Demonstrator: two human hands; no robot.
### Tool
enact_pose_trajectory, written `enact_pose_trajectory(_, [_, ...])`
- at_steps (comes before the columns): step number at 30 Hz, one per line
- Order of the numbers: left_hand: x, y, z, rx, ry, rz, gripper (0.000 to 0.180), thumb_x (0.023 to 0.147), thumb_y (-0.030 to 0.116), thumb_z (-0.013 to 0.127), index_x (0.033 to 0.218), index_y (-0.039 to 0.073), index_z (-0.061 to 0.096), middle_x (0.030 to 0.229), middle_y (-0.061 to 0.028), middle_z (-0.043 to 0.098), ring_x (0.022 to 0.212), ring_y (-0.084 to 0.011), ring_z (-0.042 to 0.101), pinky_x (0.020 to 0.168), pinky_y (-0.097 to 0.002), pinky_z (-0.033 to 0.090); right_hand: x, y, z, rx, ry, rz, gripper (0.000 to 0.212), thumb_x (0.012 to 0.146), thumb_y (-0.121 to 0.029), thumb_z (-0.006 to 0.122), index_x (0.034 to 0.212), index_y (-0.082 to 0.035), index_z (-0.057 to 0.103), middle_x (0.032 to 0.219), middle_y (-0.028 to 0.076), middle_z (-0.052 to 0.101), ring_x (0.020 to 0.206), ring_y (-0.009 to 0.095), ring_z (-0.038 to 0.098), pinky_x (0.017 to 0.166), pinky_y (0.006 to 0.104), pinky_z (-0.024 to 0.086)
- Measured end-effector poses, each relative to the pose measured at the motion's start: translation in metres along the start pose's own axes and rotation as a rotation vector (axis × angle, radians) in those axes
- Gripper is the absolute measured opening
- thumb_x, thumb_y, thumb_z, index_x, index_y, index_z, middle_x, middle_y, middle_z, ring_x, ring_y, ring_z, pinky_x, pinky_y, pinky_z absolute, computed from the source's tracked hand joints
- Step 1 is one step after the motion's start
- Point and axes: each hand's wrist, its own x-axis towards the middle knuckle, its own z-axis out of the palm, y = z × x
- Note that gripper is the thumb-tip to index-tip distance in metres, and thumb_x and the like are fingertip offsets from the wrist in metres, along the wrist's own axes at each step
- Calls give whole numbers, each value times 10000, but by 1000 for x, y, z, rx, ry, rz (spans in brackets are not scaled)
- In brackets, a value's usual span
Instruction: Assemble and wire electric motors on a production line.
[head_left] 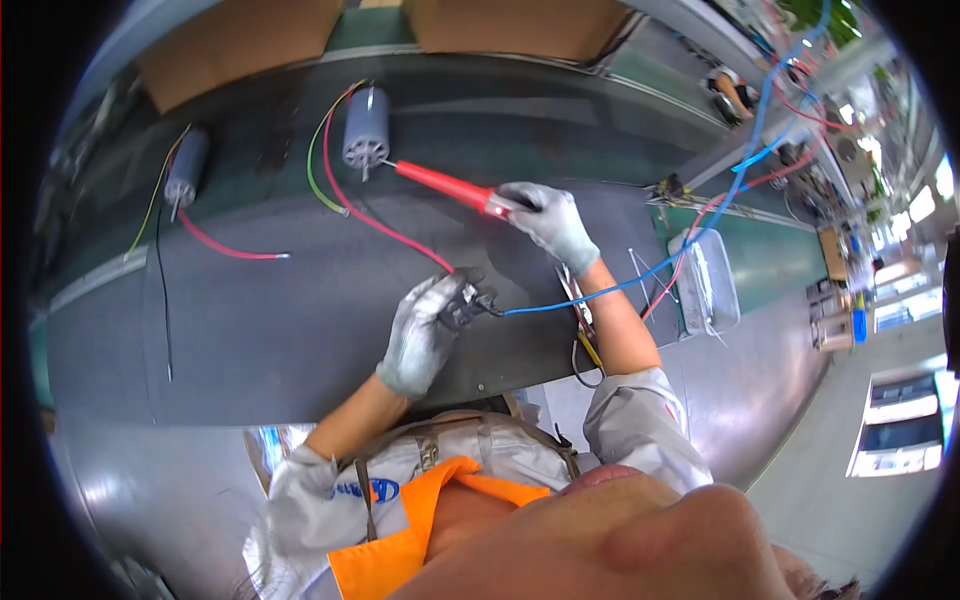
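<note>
Red probe [445, 184]; plastic bin [729, 285], contents [708, 272] unclear

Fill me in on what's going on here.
A person in pale gloves is working with both hands. The right hand holds a red probe, its thin metal tip at the near end of a grey motor; whether it touches is hard to tell. The left hand holds a black clip at the end of the motor's red lead, with a blue wire running off rightward. A second motor lies farther left, untouched.
</note>
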Motion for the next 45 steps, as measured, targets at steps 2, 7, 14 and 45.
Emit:
enact_pose_trajectory(2, [-8, 6, 9, 16, 129, 37, 370, 1010, 249, 546, 1232, -45, 581, 1138, -129, 663, 1057, -247, 653, 970, -414, 510, -28, -1, -22, -290, 191, -150, 341, 787, -142, 709, 1112, -41, 696, 946, 173, 706, 861, 338, 683, 789, 398, 538])
enact_pose_trajectory(7, [-5, 2, 8, 58, 43, -29, 367, 1016, 265, 537, 1236, -23, 593, 1131, -135, 671, 1046, -231, 655, 959, -413, 514, -105, 60, -83, -724, 274, 78, 459, 773, -100, 698, 1227, -79, 632, 1065, 176, 686, 981, 370, 652, 873, 442, 515])
enact_pose_trajectory(14, [2, -2, 11, 40, 152, -60, 408, 1051, 315, 466, 1188, -41, 612, 1023, -115, 672, 938, -207, 642, 881, -365, 510, -133, -55, -47, 170, -93, 183, 762, 825, -182, 756, 1504, -122, 413, 1160, 126, 652, 1093, 197, 590, 995, 348, 453])
enact_pose_trajectory(45, [56, -124, 37, 2453, -610, 477, 497, 955, 274, 471, 1376, 16, 530, 1371, -229, 524, 1271, -430, 463, 1083, -514, 345, -638, 173, 34, 1024, 1455, 1061, 369, 989, -215, 611, 1276, 17, 603, 933, 116, 704, 735, 165, 669, 690, 324, 594])
